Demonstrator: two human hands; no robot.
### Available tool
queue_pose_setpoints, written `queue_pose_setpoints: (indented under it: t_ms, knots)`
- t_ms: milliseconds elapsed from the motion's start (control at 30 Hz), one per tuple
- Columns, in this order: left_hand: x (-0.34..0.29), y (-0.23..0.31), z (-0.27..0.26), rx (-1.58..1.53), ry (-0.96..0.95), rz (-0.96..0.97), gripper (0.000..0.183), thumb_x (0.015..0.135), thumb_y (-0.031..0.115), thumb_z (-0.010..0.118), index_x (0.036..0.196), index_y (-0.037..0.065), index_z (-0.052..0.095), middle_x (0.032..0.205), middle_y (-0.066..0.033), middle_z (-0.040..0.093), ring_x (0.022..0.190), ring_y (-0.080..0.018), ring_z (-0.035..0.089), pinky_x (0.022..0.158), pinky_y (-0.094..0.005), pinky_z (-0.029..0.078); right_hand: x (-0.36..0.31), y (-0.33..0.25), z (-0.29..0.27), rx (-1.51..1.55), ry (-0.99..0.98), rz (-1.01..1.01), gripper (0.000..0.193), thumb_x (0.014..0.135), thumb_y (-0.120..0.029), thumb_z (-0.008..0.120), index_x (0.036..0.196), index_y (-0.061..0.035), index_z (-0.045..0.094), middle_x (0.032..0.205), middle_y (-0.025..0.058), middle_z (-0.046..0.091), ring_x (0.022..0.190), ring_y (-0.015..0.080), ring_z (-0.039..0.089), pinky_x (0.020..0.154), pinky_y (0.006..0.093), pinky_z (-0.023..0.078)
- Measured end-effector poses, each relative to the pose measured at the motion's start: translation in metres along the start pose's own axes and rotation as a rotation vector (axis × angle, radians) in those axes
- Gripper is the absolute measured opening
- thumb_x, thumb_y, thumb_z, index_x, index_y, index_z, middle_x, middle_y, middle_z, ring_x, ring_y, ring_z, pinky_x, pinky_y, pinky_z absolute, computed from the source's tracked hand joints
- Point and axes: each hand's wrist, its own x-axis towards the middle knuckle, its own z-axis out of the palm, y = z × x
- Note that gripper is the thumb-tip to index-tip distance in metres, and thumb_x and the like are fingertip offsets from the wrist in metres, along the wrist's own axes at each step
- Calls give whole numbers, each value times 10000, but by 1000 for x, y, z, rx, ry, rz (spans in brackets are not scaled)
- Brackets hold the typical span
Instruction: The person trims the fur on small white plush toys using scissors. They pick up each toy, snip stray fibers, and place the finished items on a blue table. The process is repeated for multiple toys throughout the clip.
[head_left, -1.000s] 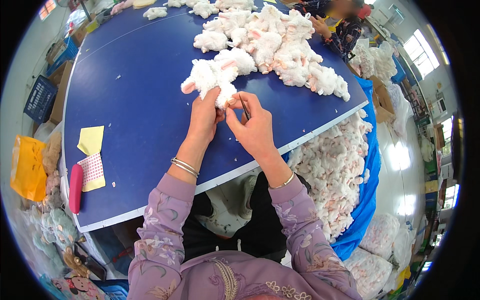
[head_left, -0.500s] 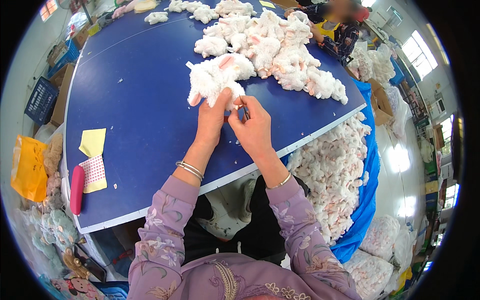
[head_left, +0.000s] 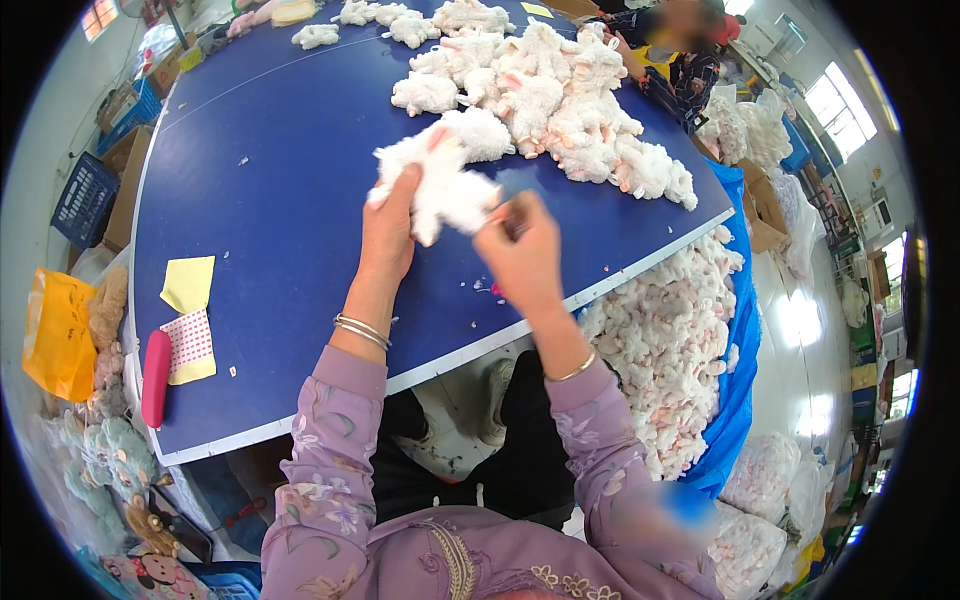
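Note:
Over the blue table (head_left: 290,250) I hold a white fluffy plush toy skin (head_left: 445,195) with pink ear patches. My left hand (head_left: 390,220) grips its left side, thumb on top. My right hand (head_left: 520,250), smeared by motion, is curled at the plush's lower right edge. A small slim dark tool (head_left: 514,226) shows between its fingers; its kind is too blurred to tell. Beyond the held piece lies another white plush (head_left: 483,135), at the near edge of a big heap of like plush pieces (head_left: 560,95).
At the table's left edge lie a pink case (head_left: 155,380) and yellow sheets (head_left: 187,285), one with red dots. A blue-lined bin (head_left: 665,350) full of white plush pieces stands at right. A co-worker (head_left: 670,60) sits at the far right. Fluff bits dot the tabletop.
My left hand has shifted left, tilting the plush. My right hand has moved right and slightly down, away from the plush's middle. A small pink bit now shows on the table beside it.

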Motion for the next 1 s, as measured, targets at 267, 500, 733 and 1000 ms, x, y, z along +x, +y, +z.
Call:
queue_pose_setpoints:
  t_ms: [267,500,733,1000]
  knots:
    - [13,-12,-12,132,11,-78,271,981,362,540,1011,93,550,861,-36,640,675,-83,555,584,-223,424,30,-94,-147,763,557,-503,256,939,-137,449,1065,8,618,947,85,623,470,10,349,430,166,331]
    - [10,-20,-2,287,-16,-23,211,975,275,546,952,68,579,789,-19,629,628,-62,546,572,-216,426,117,56,-24,-347,135,-82,395,851,-255,618,1139,15,615,1090,212,663,1026,309,639,925,379,476]
    - [13,-19,-5,236,74,-19,222,974,295,557,1078,100,534,977,-21,623,753,-61,553,615,-233,432,129,96,8,-333,-127,-102,389,809,-212,611,1106,40,617,892,199,683,851,276,681,769,371,518]
    - [1,-9,-5,104,-406,-314,608,897,301,672,1340,-33,424,1134,-82,597,915,-113,606,747,-263,518,89,22,-19,250,-428,106,226,838,-105,599,1021,6,670,839,23,654,706,84,593,628,226,481]
